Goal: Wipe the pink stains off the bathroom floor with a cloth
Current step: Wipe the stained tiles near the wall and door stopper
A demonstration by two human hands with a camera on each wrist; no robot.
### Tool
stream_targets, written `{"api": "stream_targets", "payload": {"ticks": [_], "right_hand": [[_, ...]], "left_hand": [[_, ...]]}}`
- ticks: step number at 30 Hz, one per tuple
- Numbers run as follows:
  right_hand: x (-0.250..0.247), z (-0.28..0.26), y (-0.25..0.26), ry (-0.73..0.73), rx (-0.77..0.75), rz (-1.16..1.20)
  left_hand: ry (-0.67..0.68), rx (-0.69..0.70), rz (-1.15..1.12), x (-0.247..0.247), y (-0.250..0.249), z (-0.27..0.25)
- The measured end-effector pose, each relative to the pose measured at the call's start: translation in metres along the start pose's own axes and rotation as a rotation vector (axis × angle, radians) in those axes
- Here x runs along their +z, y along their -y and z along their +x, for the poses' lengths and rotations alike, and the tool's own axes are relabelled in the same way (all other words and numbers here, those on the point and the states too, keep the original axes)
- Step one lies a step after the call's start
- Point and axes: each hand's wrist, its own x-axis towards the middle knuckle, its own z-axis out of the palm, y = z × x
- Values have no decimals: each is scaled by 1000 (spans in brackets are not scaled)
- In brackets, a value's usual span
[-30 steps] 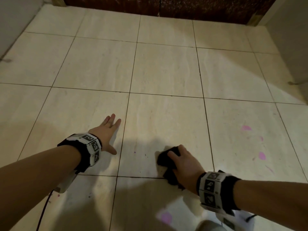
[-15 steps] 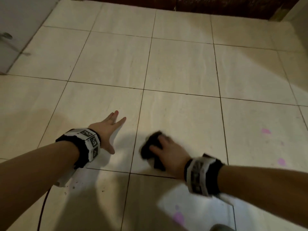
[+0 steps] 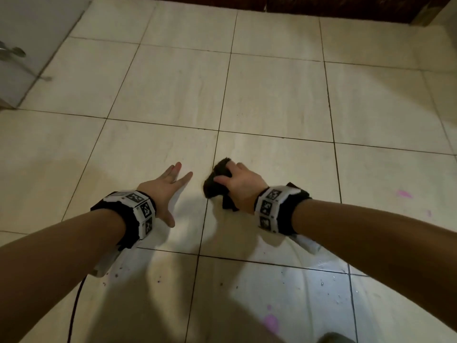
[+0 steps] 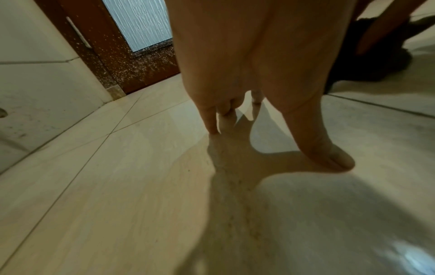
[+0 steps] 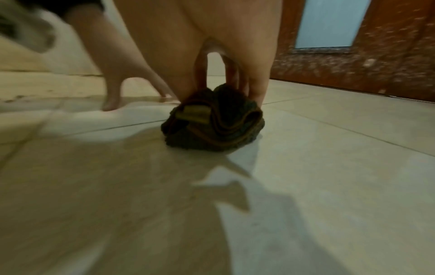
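My right hand (image 3: 237, 184) grips a bunched dark cloth (image 3: 216, 180) and presses it onto the beige tiled floor (image 3: 272, 95), right beside a grout line. The right wrist view shows the cloth (image 5: 214, 126) crumpled under my fingers (image 5: 255, 93). My left hand (image 3: 168, 184) lies flat on the tile just left of the cloth, fingers spread and straight; the left wrist view shows its fingertips (image 4: 329, 158) touching the floor. A pink stain (image 3: 404, 193) marks the tile far to the right. Another pink stain (image 3: 270, 322) lies near the bottom edge.
A dark brown door (image 3: 321, 6) with a frosted glass panel (image 4: 141, 22) closes the far side. A pale wall (image 3: 29, 33) runs along the left. A cable (image 3: 74, 315) trails from my left wrist. Small dark specks (image 3: 158, 280) dot the near tiles.
My right hand has slid the cloth leftward and forward across the tile, ending close to my left hand. The left hand has stayed planted. The view has shifted right, so the right-hand stains sit nearer the frame's edge.
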Motion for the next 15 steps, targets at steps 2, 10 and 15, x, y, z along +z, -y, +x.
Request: {"api": "stream_targets", "payload": {"ticks": [2,10,15], "right_hand": [[14,-18,19,19,-123,22],[45,-109,42,223,-514,-9],[7,-68,-14,-156,-234,49]], "left_hand": [[-3,10,3,1,1,0],[3,14,15,-3,-1,-4],[-229,-20,-135,-13,-10,-4]]}}
